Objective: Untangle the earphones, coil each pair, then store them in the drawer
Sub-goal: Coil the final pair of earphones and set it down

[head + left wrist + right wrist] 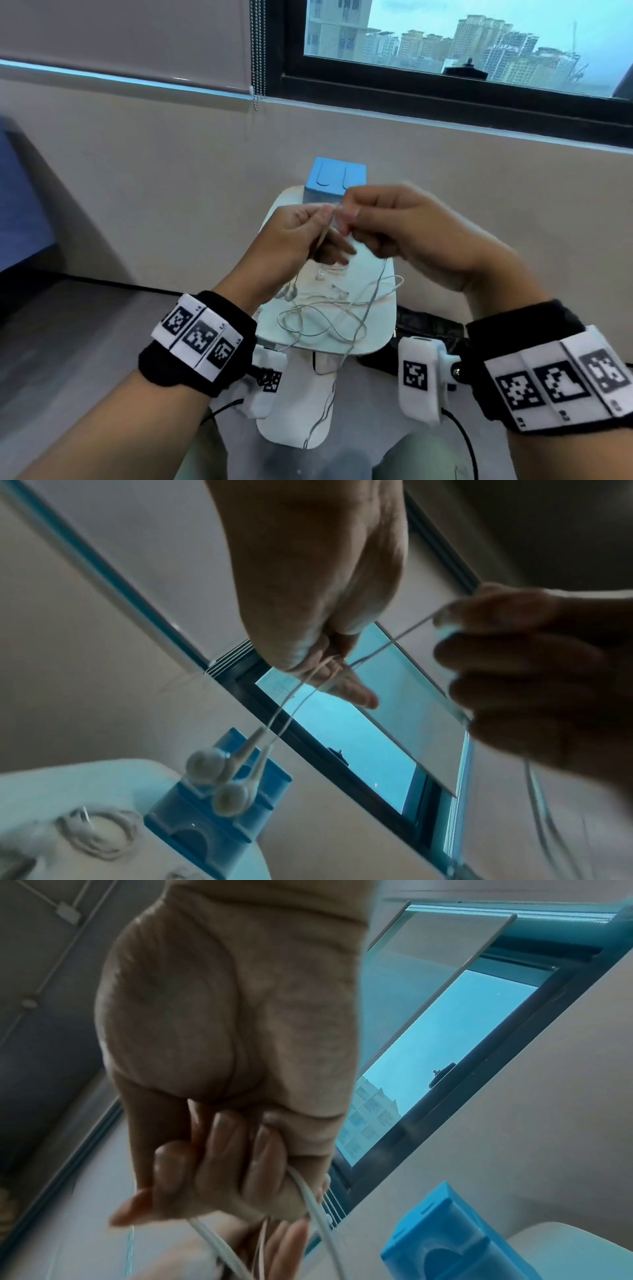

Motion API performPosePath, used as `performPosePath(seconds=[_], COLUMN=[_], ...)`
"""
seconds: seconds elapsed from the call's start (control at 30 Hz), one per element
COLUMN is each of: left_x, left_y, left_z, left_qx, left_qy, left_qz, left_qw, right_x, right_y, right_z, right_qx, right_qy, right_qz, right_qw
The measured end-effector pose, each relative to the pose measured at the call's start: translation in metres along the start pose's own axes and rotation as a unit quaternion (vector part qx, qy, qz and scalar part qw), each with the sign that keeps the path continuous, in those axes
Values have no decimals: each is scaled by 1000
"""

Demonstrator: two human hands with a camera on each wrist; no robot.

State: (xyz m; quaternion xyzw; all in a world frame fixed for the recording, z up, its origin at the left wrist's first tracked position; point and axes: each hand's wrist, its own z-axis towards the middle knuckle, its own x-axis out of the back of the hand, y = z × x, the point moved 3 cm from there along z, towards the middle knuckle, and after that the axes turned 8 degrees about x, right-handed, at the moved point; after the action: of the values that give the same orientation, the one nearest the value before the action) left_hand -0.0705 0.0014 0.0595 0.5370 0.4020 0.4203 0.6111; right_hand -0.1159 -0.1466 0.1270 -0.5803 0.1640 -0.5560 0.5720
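White earphone cables [325, 318] lie tangled on the small white table [380, 339], with loose earbuds [320, 275] among them. Above the table my left hand [301, 233] pinches a white cable [373, 650], and two earbuds [219, 777] hang below it in the left wrist view. Close beside it, my right hand [404, 229] grips the same cable [308, 1188] in curled fingers. A short stretch runs taut between the two hands. The blue drawer box [337, 178] stands at the table's far end, behind the hands.
The table is narrow and stands against a beige wall below a window [462, 44]. A coiled white cable [95, 831] lies near the drawer box [219, 829]. A dark bag [428, 329] lies on the floor to the right. My knees are at the bottom edge.
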Motion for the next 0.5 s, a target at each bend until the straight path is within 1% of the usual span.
performPosePath(seconds=[0.07, 0.1, 0.17, 0.23, 0.27, 0.3, 0.33, 0.4, 0.47, 0.5], left_x=[-4, -5, -5, -6, -5, -4, -3, 1, 4, 5], left_y=[2, 2, 4, 9, 12, 16, 19, 25, 24, 22], left_z=[-6, -7, -10, -12, -13, -13, -13, -10, -4, -1], left_qx=[-5, -1, 22, 38, 44, 48, 52, 50, 44, 41], left_qy=[-17, -22, -45, -89, -105, -111, -107, -79, -38, -17], left_qz=[55, 54, -1, -81, -121, -161, -197, -253, -292, -294], left_qw=[998, 998, 999, 992, 986, 979, 973, 963, 955, 955], right_x=[19, 28, 39, 38, 33, 26, 15, -11, -33, -38], right_y=[2, 9, 30, 50, 60, 67, 72, 77, 73, 68], right_z=[2, 4, 5, 4, 3, 2, 0, -6, -10, -11], right_qx=[-6, -16, -44, -66, -79, -93, -110, -130, -114, -98], right_qy=[91, 136, 211, 241, 233, 205, 161, 47, -57, -91], right_qz=[-11, -35, -69, -92, -102, -105, -103, -92, -102, -108], right_qw=[996, 990, 974, 964, 964, 969, 975, 986, 987, 985])
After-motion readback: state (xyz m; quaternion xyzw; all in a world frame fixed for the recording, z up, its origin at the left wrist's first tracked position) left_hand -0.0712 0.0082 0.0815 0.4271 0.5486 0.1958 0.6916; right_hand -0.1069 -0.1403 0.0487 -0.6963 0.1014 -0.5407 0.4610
